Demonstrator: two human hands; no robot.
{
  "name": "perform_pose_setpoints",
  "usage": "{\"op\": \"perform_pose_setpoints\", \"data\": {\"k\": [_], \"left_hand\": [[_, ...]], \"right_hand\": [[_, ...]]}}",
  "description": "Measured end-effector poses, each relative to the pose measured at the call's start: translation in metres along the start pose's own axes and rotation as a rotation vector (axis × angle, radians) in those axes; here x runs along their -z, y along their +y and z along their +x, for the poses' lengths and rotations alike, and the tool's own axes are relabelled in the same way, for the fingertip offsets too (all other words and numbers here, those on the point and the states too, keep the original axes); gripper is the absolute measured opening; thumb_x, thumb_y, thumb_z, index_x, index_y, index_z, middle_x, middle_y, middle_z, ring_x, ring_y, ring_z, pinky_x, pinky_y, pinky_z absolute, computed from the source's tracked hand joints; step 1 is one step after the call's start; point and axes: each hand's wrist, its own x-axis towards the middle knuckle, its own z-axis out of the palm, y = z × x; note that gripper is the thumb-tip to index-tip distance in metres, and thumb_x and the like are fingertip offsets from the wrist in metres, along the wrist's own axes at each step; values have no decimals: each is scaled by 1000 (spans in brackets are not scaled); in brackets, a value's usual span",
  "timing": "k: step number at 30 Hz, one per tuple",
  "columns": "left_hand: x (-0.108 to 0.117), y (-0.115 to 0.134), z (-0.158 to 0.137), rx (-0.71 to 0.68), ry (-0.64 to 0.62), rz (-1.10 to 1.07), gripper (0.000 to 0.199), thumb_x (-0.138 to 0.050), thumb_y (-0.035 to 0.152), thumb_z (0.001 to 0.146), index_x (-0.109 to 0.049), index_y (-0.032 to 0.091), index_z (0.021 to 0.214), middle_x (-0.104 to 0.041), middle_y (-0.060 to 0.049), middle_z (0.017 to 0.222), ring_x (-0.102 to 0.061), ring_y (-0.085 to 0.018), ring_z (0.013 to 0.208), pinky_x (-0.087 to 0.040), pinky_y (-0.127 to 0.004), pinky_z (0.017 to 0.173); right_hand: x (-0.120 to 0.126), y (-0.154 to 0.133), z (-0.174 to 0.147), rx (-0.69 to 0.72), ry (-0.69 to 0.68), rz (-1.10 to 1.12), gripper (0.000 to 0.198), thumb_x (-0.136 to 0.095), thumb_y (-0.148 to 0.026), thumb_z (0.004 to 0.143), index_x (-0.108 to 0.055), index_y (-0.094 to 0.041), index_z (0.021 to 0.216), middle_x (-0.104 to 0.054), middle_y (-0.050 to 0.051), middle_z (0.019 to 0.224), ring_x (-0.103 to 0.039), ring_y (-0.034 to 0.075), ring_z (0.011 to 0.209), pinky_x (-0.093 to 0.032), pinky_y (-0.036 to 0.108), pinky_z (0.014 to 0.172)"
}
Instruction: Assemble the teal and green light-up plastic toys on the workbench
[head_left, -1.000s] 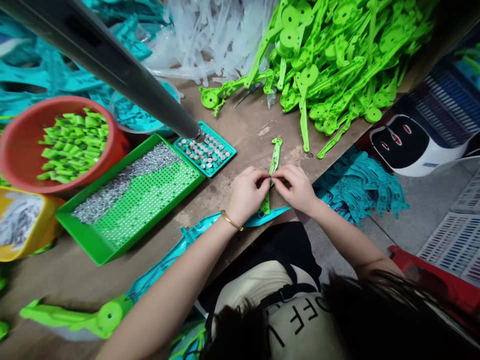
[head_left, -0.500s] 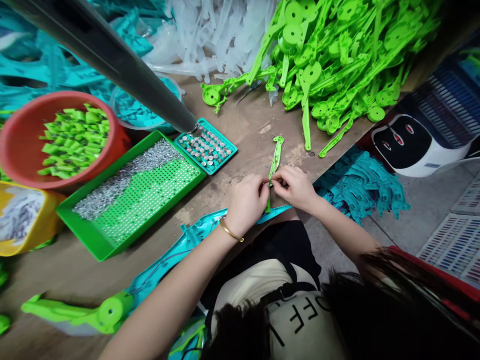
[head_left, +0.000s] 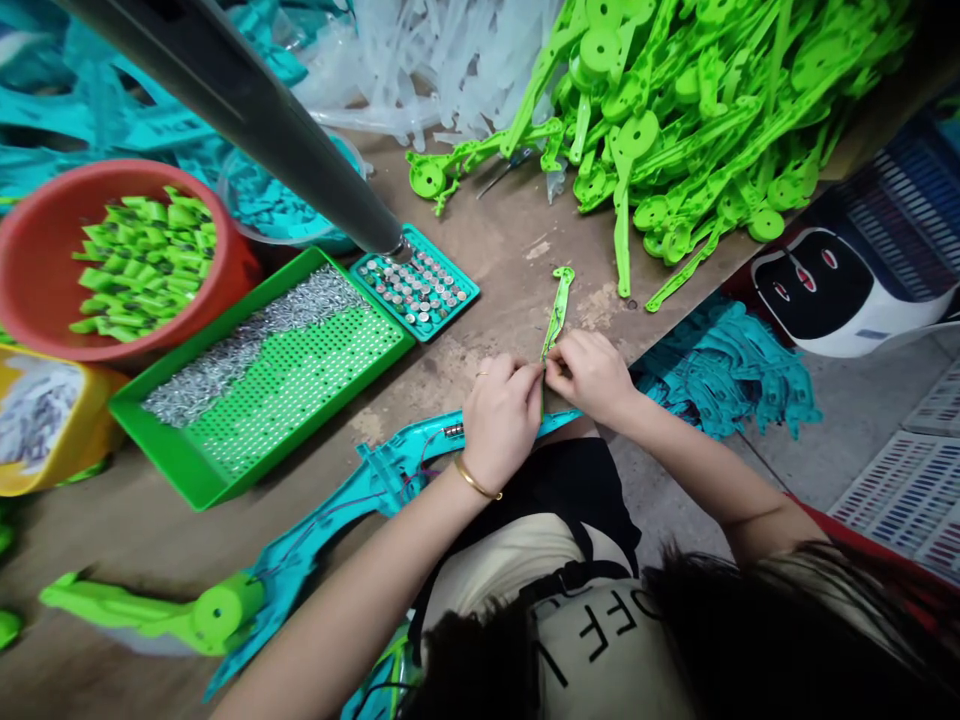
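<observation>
My left hand (head_left: 504, 405) and my right hand (head_left: 590, 378) meet at the table's front edge, their fingertips pinched on a slim green plastic part (head_left: 558, 305). Its hooked far end points away from me, while its near end is mostly hidden by my fingers. Any smaller piece between the fingertips is too small to make out. Under my left hand and forearm lies a long blue plastic shell (head_left: 300, 530) with thin wires and a small spring inside. A green arm-shaped piece with a round hub (head_left: 217, 612) is joined to the shell's left end.
Left of my hands are a green perforated tray (head_left: 300, 390) of small metal pieces, a blue tray (head_left: 450, 318) of small round parts, and a red bowl (head_left: 30, 260) of green pieces. A grey pole (head_left: 285, 130) slants overhead. Green parts (head_left: 697, 130) are heaped at the back right.
My left hand has turned slightly, uncovering more of the blue shell and its spring. Both hands keep their pinch on the green part. The view has shifted a little.
</observation>
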Motion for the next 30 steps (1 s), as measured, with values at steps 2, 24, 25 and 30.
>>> {"op": "perform_pose_setpoints", "data": {"k": [2, 24, 25, 30], "left_hand": [[-3, -3, -3, -20, 27, -40, 25, -46, 23, 95, -70, 18, 101, -68, -8, 100, -57, -21, 91, -46, -34, 80], [-9, -12, -4, -90, 87, -43, 16, -52, 18, 92, -67, 16, 96, -71, -6, 95, -59, -21, 86, -49, -33, 79], [-9, -12, -4, -81, 82, -42, 16, -52, 18, 92, -67, 17, 96, -71, -6, 95, -59, -21, 86, -49, -33, 79], [-6, -10, 0, -29, 8, -29, 15, -50, 19, 91, -65, 18, 92, -69, -7, 92, -60, -22, 88, -48, -35, 80]], "right_hand": [[3, 1, 2, 30, -42, 23, 20, -46, -21, 92, -60, -17, 80, -63, 7, 77, -54, 21, 77, -37, 32, 73], [27, 27, 50, -170, -553, 406, 20, -71, -23, 80, -70, -21, 100, -62, -2, 76, -55, 13, 71, -36, 24, 64], [27, 30, 47, -131, -497, 413, 20, -69, -23, 82, -69, -20, 102, -63, 0, 80, -56, 14, 75, -39, 25, 67], [24, 44, 36, 28, -338, 325, 18, -52, -25, 94, -69, -20, 99, -66, 7, 103, -61, 19, 96, -45, 29, 80]]}}
